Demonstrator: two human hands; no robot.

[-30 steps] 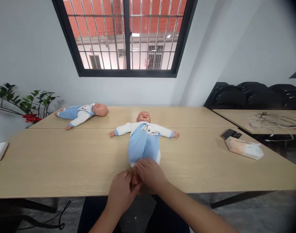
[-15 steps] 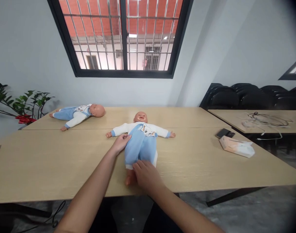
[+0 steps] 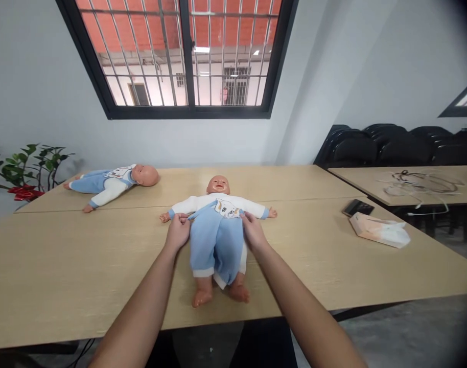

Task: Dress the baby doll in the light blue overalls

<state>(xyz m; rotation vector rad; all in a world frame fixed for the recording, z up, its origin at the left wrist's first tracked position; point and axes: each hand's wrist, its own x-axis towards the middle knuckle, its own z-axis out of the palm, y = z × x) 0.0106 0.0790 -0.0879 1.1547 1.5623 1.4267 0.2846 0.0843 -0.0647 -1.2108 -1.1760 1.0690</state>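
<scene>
A baby doll (image 3: 218, 185) lies on its back on the table, arms spread and feet toward me. It wears a white and blue romper (image 3: 206, 240) with an animal face on the chest. My left hand (image 3: 177, 233) pinches the romper's blue edge by the doll's side and draws it outward to the left. On the opposite side, my right hand (image 3: 253, 231) has its fingers closed on the blue cloth beside the animal face. Below, the trouser legs overlap loosely, and both bare feet show.
A second doll (image 3: 146, 176) in similar clothes lies at the back left, near a potted plant (image 3: 34, 163). A tissue pack (image 3: 379, 230) and a dark phone-like object (image 3: 358, 207) rest on the right. Cables (image 3: 421, 184) lie on another table, before stacked black chairs (image 3: 394, 148).
My right hand has moved up from the doll's leg to the side of its chest. My left hand has pulled the romper's edge outward. Both feet now show.
</scene>
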